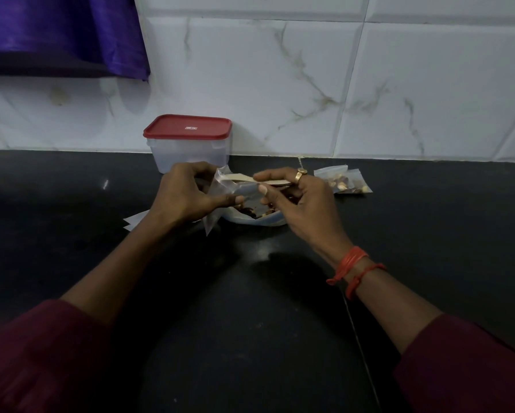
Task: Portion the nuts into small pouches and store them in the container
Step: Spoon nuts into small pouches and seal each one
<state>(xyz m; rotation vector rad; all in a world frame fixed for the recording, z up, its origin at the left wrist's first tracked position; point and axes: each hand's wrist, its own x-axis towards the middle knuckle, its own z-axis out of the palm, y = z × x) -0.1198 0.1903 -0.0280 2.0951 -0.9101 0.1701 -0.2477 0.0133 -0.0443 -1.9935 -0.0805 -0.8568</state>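
One pouch (219, 183) in left grip (182, 192); spoon (242, 178) at mouth.

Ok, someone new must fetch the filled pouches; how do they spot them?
On the black counter, look along the white tiled wall, right of the red-lidded container. Beyond the right hand lie small clear pouches. Unlike the flat empty pouches at left, these hold nuts.

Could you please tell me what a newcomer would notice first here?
The eye goes first to the middle of the black counter, where the left hand pinches a small clear plastic pouch and the right hand holds a pale wooden spoon at its mouth. Behind them, a clear plastic container with a red lid stands against the tiled wall; filled pouches of nuts lie to the right.
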